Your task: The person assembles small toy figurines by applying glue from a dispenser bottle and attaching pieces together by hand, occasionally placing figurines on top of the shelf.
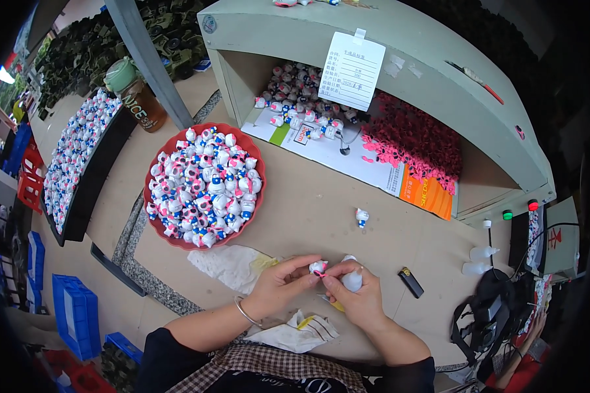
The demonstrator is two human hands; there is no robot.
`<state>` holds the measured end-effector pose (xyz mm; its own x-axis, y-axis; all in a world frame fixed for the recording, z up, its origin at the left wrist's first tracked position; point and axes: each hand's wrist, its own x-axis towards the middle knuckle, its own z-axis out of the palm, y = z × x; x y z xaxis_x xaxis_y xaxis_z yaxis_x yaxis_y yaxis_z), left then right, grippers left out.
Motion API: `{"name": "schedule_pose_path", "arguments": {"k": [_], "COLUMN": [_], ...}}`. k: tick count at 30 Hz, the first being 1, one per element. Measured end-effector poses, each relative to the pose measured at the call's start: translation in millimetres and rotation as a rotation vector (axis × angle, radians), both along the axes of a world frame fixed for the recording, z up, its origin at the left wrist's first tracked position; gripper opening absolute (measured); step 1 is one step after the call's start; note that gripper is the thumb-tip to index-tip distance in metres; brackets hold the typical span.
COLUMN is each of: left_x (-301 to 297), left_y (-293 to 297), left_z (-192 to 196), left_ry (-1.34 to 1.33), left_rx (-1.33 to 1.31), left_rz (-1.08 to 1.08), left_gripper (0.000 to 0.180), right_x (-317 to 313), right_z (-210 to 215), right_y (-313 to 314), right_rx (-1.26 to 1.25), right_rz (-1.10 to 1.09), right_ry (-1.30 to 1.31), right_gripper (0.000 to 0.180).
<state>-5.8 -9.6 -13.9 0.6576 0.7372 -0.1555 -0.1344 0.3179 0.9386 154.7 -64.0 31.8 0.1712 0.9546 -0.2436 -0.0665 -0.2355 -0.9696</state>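
A small white cat figurine with a pink part on it is pinched between the thumb and fingers of my left hand. My right hand meets it from the other side, thumb and fingertip pressed at the pink part. Tucked in that same hand is a small whitish squeeze bottle, partly covered by the fingers. Beyond my hands, one figurine in white and blue stands alone on the table. A red scalloped bowl heaped with similar figurines sits to the left.
A grey-green shelf box at the back holds figurines and a pile of pink pieces. White cloths lie near my hands. A black lighter rests to the right. A bottle of brown liquid and a black tray are at left.
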Motion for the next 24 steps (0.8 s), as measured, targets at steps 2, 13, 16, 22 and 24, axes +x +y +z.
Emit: {"name": "schedule_pose_path", "arguments": {"k": [2, 13, 16, 22, 24], "left_x": [0, -1, 1, 0, -2], "left_y": [0, 5, 6, 8, 8], "left_z": [0, 8, 11, 8, 7], "left_ry": [0.015, -0.047, -0.073, -0.075, -0.078], "left_rx": [-0.015, -0.121, -0.168, -0.177, -0.163], "left_rz": [-0.002, -0.052, -0.045, -0.075, -0.085], "left_gripper": [0.040, 0.036, 0.036, 0.035, 0.035], "right_x": [-2, -2, 1, 8, 8], "right_z": [0, -8, -12, -17, -17], "right_y": [1, 5, 5, 4, 3], "right_rx": [-0.092, -0.176, -0.037, 0.070, 0.039], "right_rz": [-0.029, -0.033, 0.022, 0.089, 0.092], "right_ry": [0.038, 0.100, 0.005, -0.223, -0.219], "right_gripper": [0.009, 0.021, 0.021, 0.013, 0.014]}}
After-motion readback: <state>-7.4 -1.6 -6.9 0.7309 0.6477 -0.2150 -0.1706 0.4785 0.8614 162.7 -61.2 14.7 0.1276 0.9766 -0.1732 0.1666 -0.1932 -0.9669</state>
